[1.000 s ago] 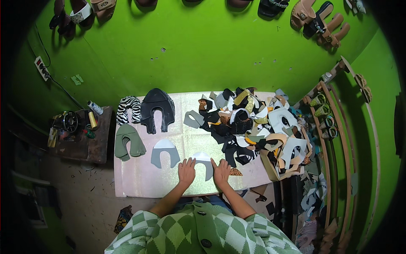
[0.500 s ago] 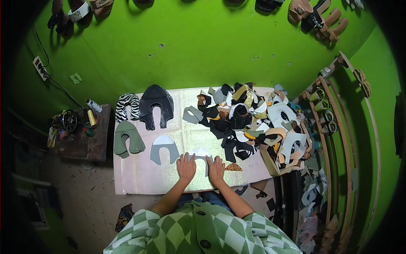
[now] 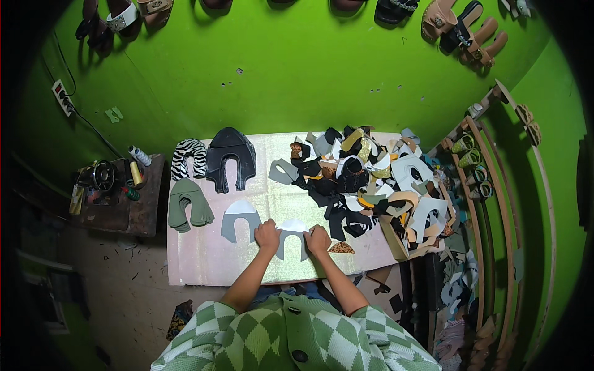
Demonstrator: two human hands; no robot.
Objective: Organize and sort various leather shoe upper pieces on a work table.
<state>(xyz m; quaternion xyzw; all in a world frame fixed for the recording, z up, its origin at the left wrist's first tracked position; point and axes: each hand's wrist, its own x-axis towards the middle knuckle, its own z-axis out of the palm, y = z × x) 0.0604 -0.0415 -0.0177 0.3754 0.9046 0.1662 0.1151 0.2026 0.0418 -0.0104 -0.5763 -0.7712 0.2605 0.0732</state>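
My left hand (image 3: 267, 236) and my right hand (image 3: 318, 239) are closed at the two sides of a grey U-shaped shoe upper piece (image 3: 292, 237), fingers curled on its edges. A white half-moon section (image 3: 293, 225) forms its rounded top, and its two legs point toward me. Left of it lies a matching grey-and-white upper piece (image 3: 240, 221). Beside my right hand is a leopard-print half-moon scrap (image 3: 342, 248). Farther left rest stacks of green (image 3: 201, 209), black (image 3: 241, 148) and zebra-print (image 3: 180, 152) U-shaped pieces.
A large heap of cut scraps (image 3: 350, 173) covers the table's right half, spilling around a box (image 3: 394, 237). A small side table (image 3: 143, 201) with a machine and thread spools stands left. Wooden racks (image 3: 487, 229) rise at right. Sandals (image 3: 396, 11) hang on the green wall.
My fingers, earlier stretched flat on the piece, are now curled in at its sides. The piece's white top and both legs now show more fully between my hands.
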